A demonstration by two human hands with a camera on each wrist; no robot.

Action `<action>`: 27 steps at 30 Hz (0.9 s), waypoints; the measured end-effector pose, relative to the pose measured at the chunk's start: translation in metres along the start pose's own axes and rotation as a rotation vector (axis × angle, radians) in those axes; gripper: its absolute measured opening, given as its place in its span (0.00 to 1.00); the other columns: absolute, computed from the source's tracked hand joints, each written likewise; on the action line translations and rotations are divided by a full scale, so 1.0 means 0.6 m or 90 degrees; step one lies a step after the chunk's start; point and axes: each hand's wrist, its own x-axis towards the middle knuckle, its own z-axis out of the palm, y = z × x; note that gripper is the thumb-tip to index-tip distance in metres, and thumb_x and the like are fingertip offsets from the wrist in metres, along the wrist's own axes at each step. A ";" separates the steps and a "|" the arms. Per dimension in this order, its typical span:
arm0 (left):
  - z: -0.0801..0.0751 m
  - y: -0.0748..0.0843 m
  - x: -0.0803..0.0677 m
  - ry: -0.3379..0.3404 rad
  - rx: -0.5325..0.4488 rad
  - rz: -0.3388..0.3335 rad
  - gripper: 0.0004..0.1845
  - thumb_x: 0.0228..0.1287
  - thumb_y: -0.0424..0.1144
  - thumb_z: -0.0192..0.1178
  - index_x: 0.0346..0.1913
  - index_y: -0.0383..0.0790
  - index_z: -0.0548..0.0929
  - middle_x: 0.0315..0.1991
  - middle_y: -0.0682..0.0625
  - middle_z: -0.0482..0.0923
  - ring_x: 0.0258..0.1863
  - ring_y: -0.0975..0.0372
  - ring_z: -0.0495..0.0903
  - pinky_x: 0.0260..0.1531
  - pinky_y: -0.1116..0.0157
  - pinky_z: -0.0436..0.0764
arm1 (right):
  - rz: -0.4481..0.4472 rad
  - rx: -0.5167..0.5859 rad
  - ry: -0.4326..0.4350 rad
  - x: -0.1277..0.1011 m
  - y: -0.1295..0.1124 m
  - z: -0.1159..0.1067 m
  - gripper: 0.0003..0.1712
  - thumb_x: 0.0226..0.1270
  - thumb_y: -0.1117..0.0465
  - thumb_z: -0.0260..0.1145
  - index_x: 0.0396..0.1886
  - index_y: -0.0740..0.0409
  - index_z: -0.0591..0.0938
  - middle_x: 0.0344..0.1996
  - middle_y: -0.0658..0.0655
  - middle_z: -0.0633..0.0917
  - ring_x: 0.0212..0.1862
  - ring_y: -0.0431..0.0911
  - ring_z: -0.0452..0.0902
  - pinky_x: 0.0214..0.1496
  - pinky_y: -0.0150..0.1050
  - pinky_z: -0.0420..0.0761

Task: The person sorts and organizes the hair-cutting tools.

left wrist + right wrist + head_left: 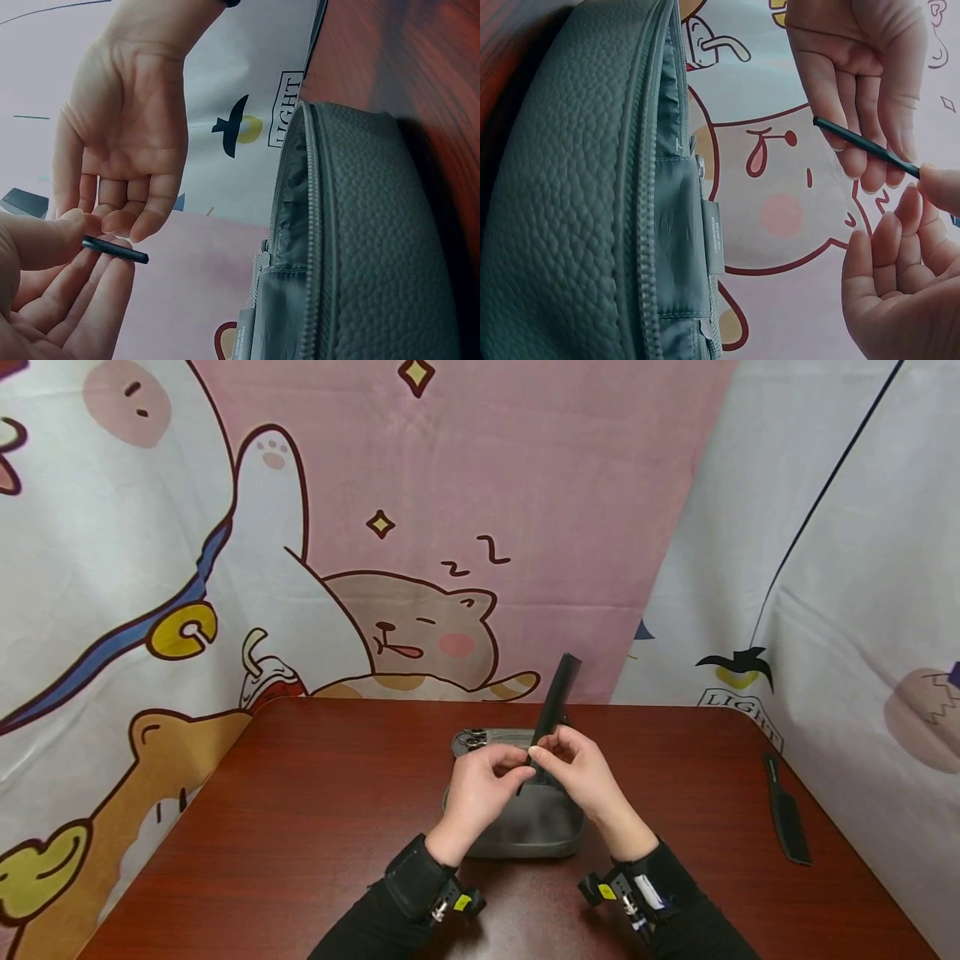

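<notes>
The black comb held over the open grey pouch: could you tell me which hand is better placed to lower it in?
Probably the right hand: it pinches the comb near its lower end above the pouch; the left hand only steadies the tip.

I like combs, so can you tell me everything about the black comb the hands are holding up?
The black comb is long, thin and looks like plastic. It stands tilted, its top leaning right toward the cartoon curtain. Both hands pinch its narrow lower end: the left hand and the right hand. It hangs in the air just above the open grey zip pouch, not touching it. Its teeth are too small to make out.
</notes>
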 end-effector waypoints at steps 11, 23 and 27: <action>0.002 -0.003 0.003 0.021 0.030 0.030 0.04 0.59 0.35 0.72 0.36 0.41 0.90 0.28 0.54 0.85 0.25 0.68 0.81 0.23 0.70 0.78 | -0.014 0.011 -0.016 -0.002 -0.002 0.000 0.07 0.68 0.67 0.66 0.38 0.69 0.79 0.32 0.60 0.81 0.34 0.47 0.75 0.38 0.37 0.74; -0.003 -0.005 0.007 0.022 0.103 0.075 0.05 0.59 0.35 0.72 0.38 0.39 0.90 0.28 0.53 0.86 0.23 0.68 0.80 0.24 0.72 0.77 | -0.004 -0.017 -0.026 -0.001 -0.003 -0.002 0.09 0.67 0.67 0.68 0.42 0.69 0.80 0.36 0.61 0.83 0.39 0.54 0.77 0.40 0.38 0.77; -0.004 -0.006 0.008 0.028 0.100 0.083 0.05 0.58 0.33 0.72 0.38 0.39 0.90 0.28 0.53 0.86 0.22 0.68 0.79 0.24 0.72 0.77 | -0.006 -0.030 -0.039 -0.002 -0.006 -0.009 0.11 0.68 0.66 0.67 0.45 0.69 0.81 0.41 0.63 0.83 0.42 0.55 0.79 0.43 0.42 0.78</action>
